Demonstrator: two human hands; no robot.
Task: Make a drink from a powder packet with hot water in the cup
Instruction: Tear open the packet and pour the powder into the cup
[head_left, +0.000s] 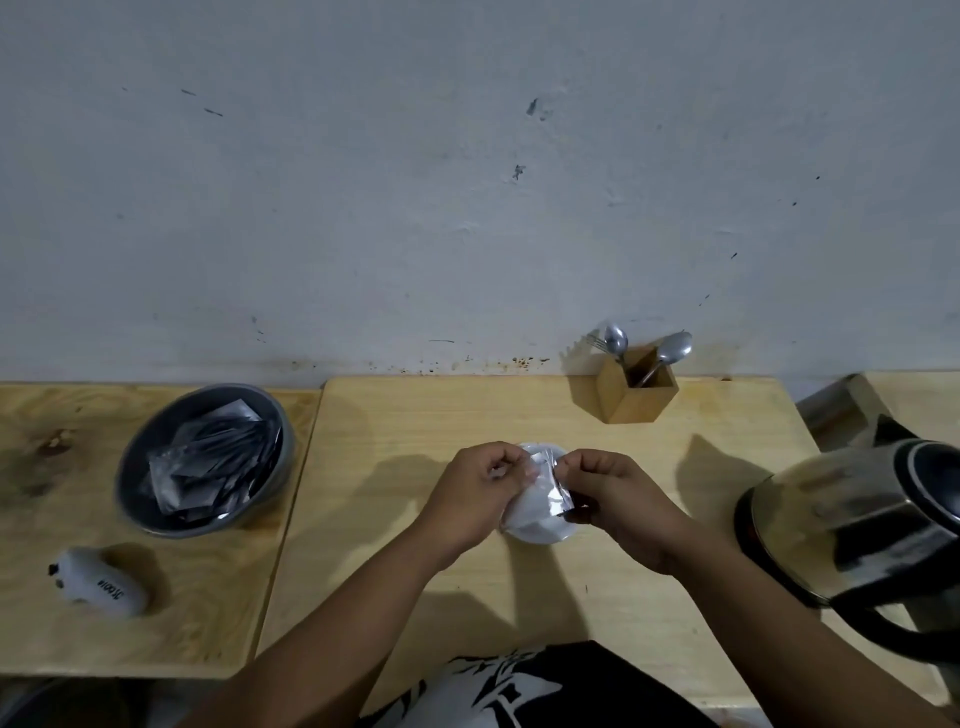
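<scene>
A silvery powder packet (551, 486) is pinched at its top edge between my left hand (475, 491) and my right hand (610, 493), directly above a white cup (540, 530) standing on the wooden table (571, 415). The packet and my hands hide most of the cup; only its far rim and near side show. A steel electric kettle (852, 525) with a black lid and handle stands at the right edge of the table, a hand's width from my right hand.
A grey bowl (156, 499) holding several more foil packets sits on a second table at the left, with a small white device (101, 582) in front of it. A wooden holder (636, 389) with spoons and a fork stands by the wall.
</scene>
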